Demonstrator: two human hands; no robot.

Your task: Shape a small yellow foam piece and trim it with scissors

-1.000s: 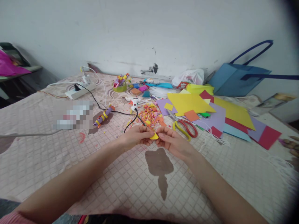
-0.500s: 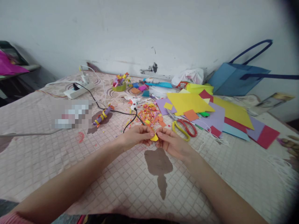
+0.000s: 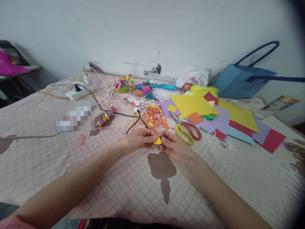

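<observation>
Between my two hands, above the middle of the table, is a small yellow paper piece. My left hand pinches its left side between thumb and fingers. On its right side, the fingers of my right hand are closed at the edge of the piece. Just beyond my hands lies a heap of coloured paper scraps. Scissors with red and yellow handles rest right of my right hand. Behind the scraps is a white glue gun with a black cord.
Coloured sheets spread over the right side, before a blue bag. A purple paper roll with yellow strips lies left. Farther back are a power strip and a green bowl of paper bits. White string lies right.
The yellow piece looks more folded, with a smaller, pointed outline. My right fingers have shifted slightly around its edge; the left hand stays nearly still.
</observation>
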